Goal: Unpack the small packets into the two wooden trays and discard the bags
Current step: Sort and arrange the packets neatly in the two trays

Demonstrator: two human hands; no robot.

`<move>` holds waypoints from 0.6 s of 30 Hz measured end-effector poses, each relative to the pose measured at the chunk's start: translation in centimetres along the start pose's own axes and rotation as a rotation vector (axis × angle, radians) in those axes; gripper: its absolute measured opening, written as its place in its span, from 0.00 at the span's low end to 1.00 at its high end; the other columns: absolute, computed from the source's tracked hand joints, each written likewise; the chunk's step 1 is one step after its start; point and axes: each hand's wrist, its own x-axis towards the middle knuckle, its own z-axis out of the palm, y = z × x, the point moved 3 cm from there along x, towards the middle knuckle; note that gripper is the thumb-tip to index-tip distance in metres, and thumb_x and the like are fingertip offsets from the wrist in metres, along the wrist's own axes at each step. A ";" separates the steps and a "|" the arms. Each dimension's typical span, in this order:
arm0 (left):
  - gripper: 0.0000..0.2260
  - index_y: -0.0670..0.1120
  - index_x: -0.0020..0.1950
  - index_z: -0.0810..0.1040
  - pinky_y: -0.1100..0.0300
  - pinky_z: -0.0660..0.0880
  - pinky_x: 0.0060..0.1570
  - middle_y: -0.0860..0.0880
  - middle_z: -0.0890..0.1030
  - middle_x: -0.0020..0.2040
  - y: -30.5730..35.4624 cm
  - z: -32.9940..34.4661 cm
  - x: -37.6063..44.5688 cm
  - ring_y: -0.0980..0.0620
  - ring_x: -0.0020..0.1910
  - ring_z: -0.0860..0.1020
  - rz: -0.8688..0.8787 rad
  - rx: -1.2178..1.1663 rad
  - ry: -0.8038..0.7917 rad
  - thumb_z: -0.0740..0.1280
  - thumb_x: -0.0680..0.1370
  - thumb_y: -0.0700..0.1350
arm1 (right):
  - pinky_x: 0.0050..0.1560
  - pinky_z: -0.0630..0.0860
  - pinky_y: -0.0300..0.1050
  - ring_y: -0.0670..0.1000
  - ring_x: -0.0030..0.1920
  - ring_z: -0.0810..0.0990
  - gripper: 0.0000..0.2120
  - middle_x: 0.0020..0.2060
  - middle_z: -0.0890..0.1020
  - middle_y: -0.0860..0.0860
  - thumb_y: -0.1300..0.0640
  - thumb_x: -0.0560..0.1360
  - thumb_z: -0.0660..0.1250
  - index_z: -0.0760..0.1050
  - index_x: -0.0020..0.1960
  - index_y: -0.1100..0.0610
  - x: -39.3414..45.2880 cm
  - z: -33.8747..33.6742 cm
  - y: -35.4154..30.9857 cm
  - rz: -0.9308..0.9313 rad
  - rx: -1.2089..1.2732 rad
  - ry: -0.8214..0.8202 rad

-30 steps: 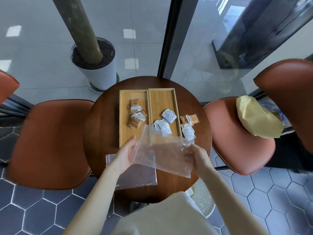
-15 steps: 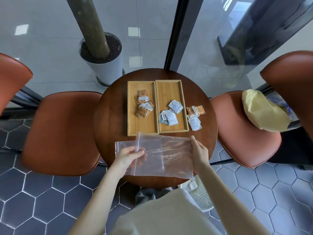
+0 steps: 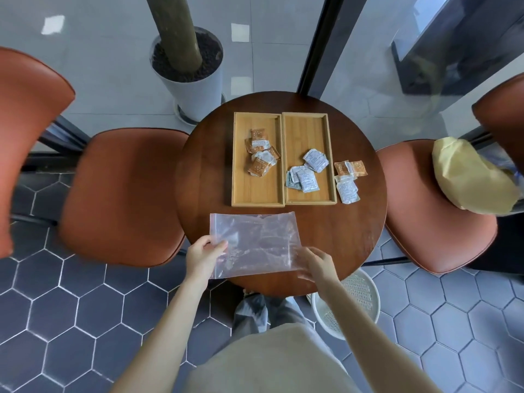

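Two trays sit side by side — left tray with brown packets, right tray with white packets. Four packets lie loose right. Left hand and right hand pinch one empty bag at its near corners.

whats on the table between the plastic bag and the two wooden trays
Nothing: in the head view only a bare strip of dark wood table separates the plastic bag from the near ends of the trays.

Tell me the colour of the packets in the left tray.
Orange-brown packets, best seen in the head view.
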 end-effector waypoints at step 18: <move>0.29 0.42 0.66 0.72 0.41 0.71 0.59 0.35 0.69 0.69 -0.6 1.6 2.2 0.34 0.66 0.69 0.632 1.089 0.120 0.75 0.67 0.43 | 0.62 0.69 0.50 0.58 0.63 0.70 0.21 0.62 0.76 0.56 0.63 0.71 0.64 0.70 0.64 0.60 2.3 3.4 0.3 -0.484 -0.830 0.263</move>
